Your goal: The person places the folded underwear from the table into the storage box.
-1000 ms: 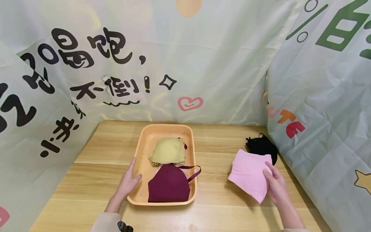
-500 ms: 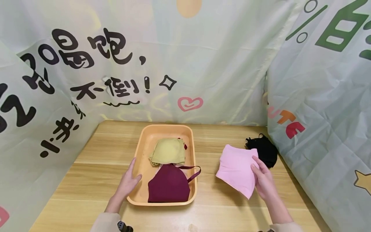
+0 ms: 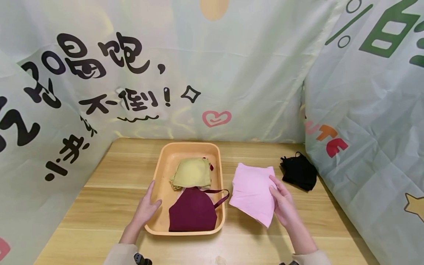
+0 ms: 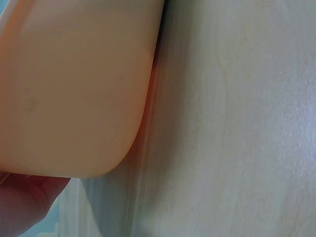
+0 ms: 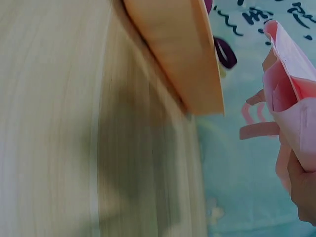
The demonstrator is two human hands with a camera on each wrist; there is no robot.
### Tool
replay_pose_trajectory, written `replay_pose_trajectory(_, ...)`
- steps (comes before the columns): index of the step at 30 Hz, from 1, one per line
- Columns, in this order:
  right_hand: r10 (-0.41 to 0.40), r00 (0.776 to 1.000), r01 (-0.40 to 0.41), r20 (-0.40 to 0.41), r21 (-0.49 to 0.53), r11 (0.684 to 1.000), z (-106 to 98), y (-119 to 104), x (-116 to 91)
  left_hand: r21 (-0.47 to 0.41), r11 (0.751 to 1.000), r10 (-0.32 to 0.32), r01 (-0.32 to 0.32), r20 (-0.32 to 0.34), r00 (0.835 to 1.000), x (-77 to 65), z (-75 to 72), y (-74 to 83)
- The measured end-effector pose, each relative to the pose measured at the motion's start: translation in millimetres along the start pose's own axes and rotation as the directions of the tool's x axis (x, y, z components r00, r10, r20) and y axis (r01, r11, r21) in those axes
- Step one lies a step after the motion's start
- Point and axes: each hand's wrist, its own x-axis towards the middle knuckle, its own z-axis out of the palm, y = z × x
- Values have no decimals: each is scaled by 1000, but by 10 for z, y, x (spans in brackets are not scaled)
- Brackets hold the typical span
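Observation:
In the head view, my left hand (image 3: 147, 209) holds the left rim of the orange tray (image 3: 185, 147), thumb on the inner side and fingers outside. The left wrist view has the tray's outer wall (image 4: 74, 98), with part of that hand (image 4: 29, 202) at its lower edge. A folded pink garment (image 3: 253, 191) hangs over the table just right of the tray. My right hand (image 3: 285, 204) pinches its right edge, thumb in front. Seen from the right wrist, fabric layers of the pink garment (image 5: 306, 118) stand apart, and several fingers reach behind it.
Inside the tray lie a folded maroon bra (image 3: 193, 213), its strap looping over the right rim, and a folded yellow-green garment (image 3: 193, 173). A black garment (image 3: 299, 171) sits at the right edge of the wooden table (image 3: 245, 243). Printed cloth walls (image 3: 251, 92) enclose the back and sides.
My right hand has carried the pink garment leftward from in front of the black garment to beside the tray, uncovering the black one. The left hand and tray have stayed put.

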Motion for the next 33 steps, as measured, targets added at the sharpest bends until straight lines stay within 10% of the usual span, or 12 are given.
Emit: replay_pose_trajectory(33,175,984,-175,28,16,984,977,579,44,18,1000,-5,5,-3,1000,6,-6,4)
